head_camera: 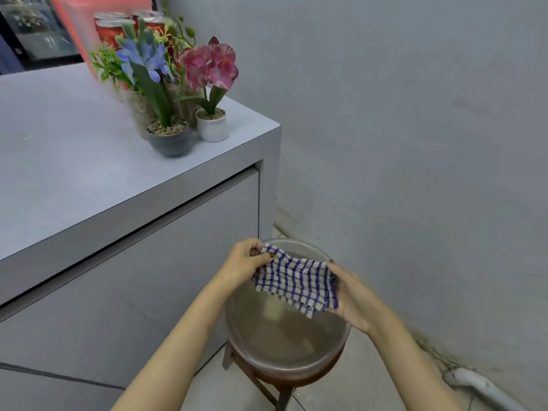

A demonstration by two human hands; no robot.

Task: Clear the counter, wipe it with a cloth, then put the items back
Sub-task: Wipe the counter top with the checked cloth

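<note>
A blue-and-white checked cloth (296, 280) is stretched between both hands above a metal basin (284, 351) of water. My left hand (246, 261) pinches its upper left corner. My right hand (353, 295) grips its right edge. The grey counter (74, 161) lies to the left. At its far right corner stand a dark pot with a blue flower (169, 137), a white pot with a pink flower (212, 124) and a glass vase of green stems (139, 108). Red cans (111, 31) stand behind them.
The basin sits on a small wooden stool (267, 384) on the tiled floor, between the counter's side and a grey wall (415, 129). An orange panel (86, 25) leans at the counter's back. A white object (480, 387) lies along the wall's base.
</note>
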